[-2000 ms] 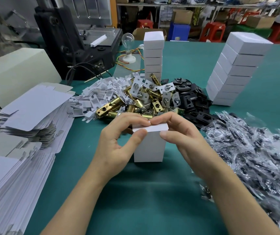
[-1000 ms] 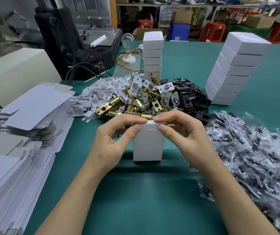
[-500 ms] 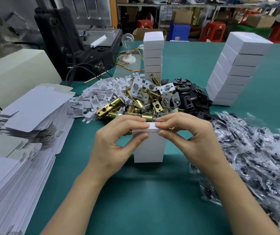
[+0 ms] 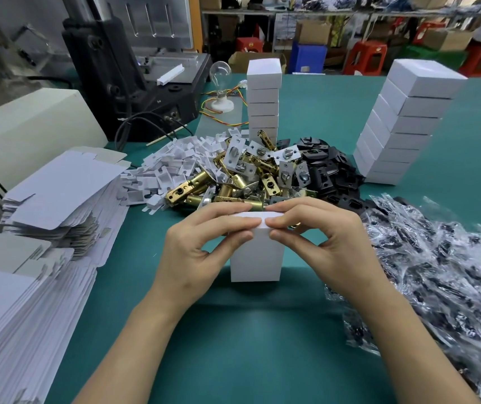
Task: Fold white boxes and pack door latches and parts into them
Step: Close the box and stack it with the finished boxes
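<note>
Your left hand [image 4: 201, 246] and right hand [image 4: 321, 237] pinch the top flap of the white box [image 4: 255, 260], upright at near centre — apparently closing it. Two far stacks [image 4: 263, 94] look finished; flat blanks [image 4: 58, 193] and latches [image 4: 245, 176] await packing.

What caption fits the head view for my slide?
Left hand and right hand pinch the top of an upright white box near latches.

factory packing bench: stacked boxes [image 4: 263, 100], machine [image 4: 134, 83].

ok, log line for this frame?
left hand: pinches white box top | right hand: pinches same top | box: upright on green table | flap: folded over
</note>
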A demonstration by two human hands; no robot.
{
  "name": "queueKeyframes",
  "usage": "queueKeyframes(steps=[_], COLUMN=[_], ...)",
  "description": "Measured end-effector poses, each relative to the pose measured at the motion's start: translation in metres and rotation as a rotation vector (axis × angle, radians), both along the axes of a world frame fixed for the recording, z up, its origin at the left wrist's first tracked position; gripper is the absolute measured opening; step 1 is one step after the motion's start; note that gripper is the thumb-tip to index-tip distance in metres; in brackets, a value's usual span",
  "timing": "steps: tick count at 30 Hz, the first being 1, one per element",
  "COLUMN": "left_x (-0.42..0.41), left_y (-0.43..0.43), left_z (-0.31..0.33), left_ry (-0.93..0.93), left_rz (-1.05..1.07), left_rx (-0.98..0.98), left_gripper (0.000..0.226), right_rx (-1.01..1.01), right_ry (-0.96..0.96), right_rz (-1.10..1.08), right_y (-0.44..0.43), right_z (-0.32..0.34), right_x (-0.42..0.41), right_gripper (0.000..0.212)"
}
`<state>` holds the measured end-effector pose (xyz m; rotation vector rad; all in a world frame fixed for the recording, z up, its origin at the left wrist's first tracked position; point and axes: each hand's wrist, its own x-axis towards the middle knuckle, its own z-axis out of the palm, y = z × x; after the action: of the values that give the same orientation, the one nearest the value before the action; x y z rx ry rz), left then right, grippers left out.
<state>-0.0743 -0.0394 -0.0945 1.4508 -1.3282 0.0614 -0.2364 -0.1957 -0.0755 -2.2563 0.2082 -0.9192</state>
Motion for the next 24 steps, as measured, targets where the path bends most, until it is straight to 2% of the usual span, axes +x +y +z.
queueKeyframes(steps=[5, 12, 14, 16, 17, 19, 21, 24], left_x=[-0.002, -0.002, -0.002, -0.001, -0.001, 0.002, 0.004, 0.003], left_y=[0.0, -0.001, 0.0, 0.002, 0.002, 0.002, 0.0, -0.005], left_z=[0.0, 0.002, 0.0, -0.001, -0.002, -0.005, -0.008, -0.008], left_ry=[0.18, 0.15, 0.159, 0.277, 0.329, 0.362, 0.421, 0.624], left_rz=[-0.026, -0.037, -0.031, -0.059, -0.08, -0.1, -0.084, -0.033], left_rx=[0.029, 0.02, 0.053, 0.187, 0.279, 0.413, 0.428, 0.35], left_gripper=[0.021, 0.021, 0.031, 0.056, 0.065, 0.063, 0.054, 0.048], right_rx=[0.076, 0.081, 0.091, 0.123, 0.151, 0.205, 0.245, 0.237], right_ry=[-0.033, -0.039, -0.034, -0.029, -0.028, -0.021, 0.001, 0.081], right_rz=[-0.021, -0.031, -0.033, -0.053, -0.07, -0.102, -0.118, -0.145], right_y=[0.003, 0.006, 0.006, 0.006, 0.005, 0.005, 0.006, 0.014], right_z=[-0.002, -0.001, -0.001, -0.002, -0.002, -0.003, -0.004, -0.006], right_x=[0.003, 0.005, 0.005, 0.005, 0.005, 0.004, 0.006, 0.01], right_gripper=[0.012, 0.012, 0.006, 0.003, 0.005, 0.011, 0.021, 0.052])
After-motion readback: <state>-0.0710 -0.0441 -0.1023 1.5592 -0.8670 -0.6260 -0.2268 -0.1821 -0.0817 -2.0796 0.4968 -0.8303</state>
